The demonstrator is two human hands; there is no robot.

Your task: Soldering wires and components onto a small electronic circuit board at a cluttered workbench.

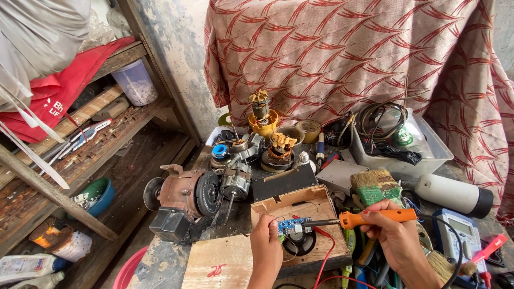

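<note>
Blue circuit board (290, 225) | light, rigid, fragile; grip by edges | near workbench (160, 265) front edge | left hand (266, 247) pinches it | right hand (393, 233) closed around orange soldering iron (369, 217)

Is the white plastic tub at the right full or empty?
Partly full. The white plastic tub holds coiled cables, black wires and a green round thing; its right part shows bare bottom.

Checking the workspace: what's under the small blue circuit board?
The blue circuit board lies on a shallow wooden box, partly over a round black speaker. The left hand steadies it; the right hand holds an orange soldering iron. The board's underside is hidden.
</note>
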